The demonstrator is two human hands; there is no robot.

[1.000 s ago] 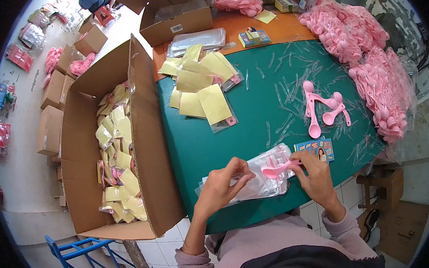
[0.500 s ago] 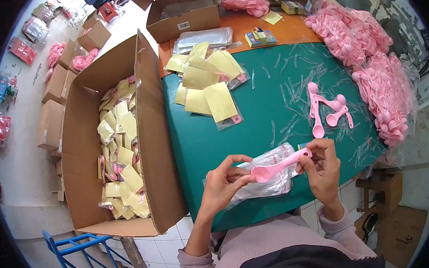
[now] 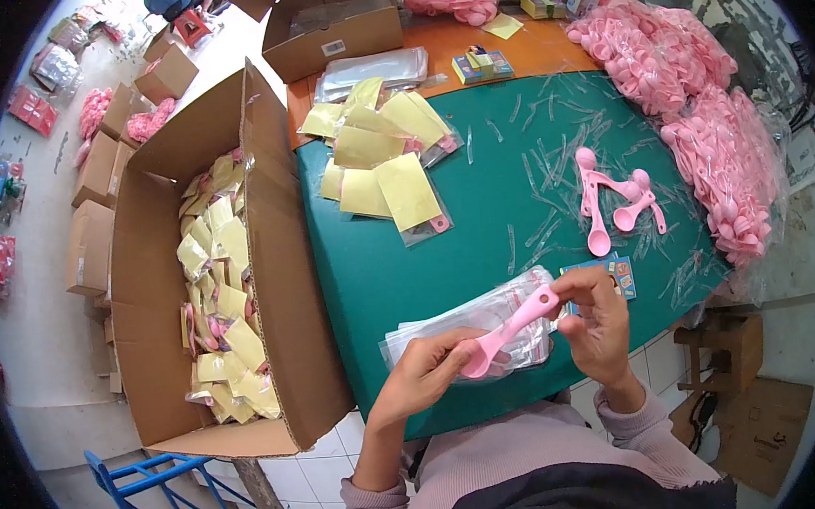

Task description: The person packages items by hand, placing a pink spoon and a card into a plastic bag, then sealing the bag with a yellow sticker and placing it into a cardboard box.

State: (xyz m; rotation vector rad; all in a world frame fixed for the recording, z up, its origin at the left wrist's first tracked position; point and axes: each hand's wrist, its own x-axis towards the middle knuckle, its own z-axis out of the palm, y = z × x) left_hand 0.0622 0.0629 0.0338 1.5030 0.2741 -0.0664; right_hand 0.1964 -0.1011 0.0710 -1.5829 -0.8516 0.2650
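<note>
A pink measuring spoon [image 3: 510, 331] lies aslant between my hands, its bowl toward the left. My left hand [image 3: 430, 370] pinches it at the bowl. The curled fingers of my right hand [image 3: 600, 317] are at the holed handle end, with the thumb lower down. Beneath the spoon is a stack of clear plastic bags [image 3: 417, 336]. A blue printed card pack [image 3: 622, 277] shows partly behind my right hand. Farther right on the green table [image 3: 462, 232] lie several loose pink spoons [image 3: 597, 235].
A large carton [image 3: 306, 354] of packed yellow-card bags stands left. More yellow-card bags [image 3: 363, 192] lie at the table's far left. Bulk bags of pink spoons [image 3: 715, 166] line the right edge, near scattered clear strips [image 3: 544, 232]. A blue metal frame [image 3: 155, 480] stands lower left.
The spoon has moved slightly left and down and tilts more steeply. My right thumb has come away from the handle end. More of the blue card pack now shows.
</note>
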